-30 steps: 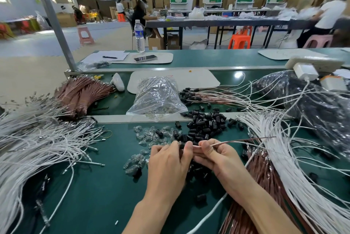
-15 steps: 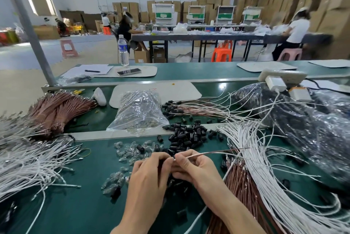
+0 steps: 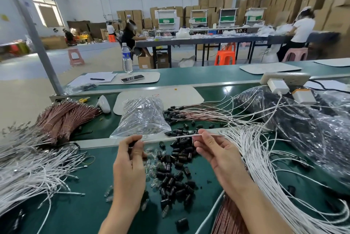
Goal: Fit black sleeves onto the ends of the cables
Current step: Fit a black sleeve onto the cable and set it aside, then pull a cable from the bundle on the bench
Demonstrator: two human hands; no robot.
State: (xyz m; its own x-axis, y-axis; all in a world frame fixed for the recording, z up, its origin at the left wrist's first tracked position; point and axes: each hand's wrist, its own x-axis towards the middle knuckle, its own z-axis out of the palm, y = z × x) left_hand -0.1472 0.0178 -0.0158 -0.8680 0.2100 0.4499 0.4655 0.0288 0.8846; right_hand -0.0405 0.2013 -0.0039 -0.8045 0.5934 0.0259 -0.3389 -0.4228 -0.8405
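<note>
Above the short black sleeves [image 3: 174,167], the left hand [image 3: 130,159] and right hand [image 3: 214,151] pinch a thin white cable [image 3: 170,137], pulled straight.

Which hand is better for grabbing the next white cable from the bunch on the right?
Right, probably. The right hand is next to that bunch, while the left hand is across the sleeves. Both pinch a cable now.

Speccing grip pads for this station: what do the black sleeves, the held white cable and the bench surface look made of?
Black sleeves: probably moulded rubber or soft plastic, semi-gloss, small highlights.
White cable: thin plastic-jacketed wire, matte, spans nearly straight unsupported.
Bench surface: green mat, perhaps rubber or PVC, smooth, soft sheen.
</note>
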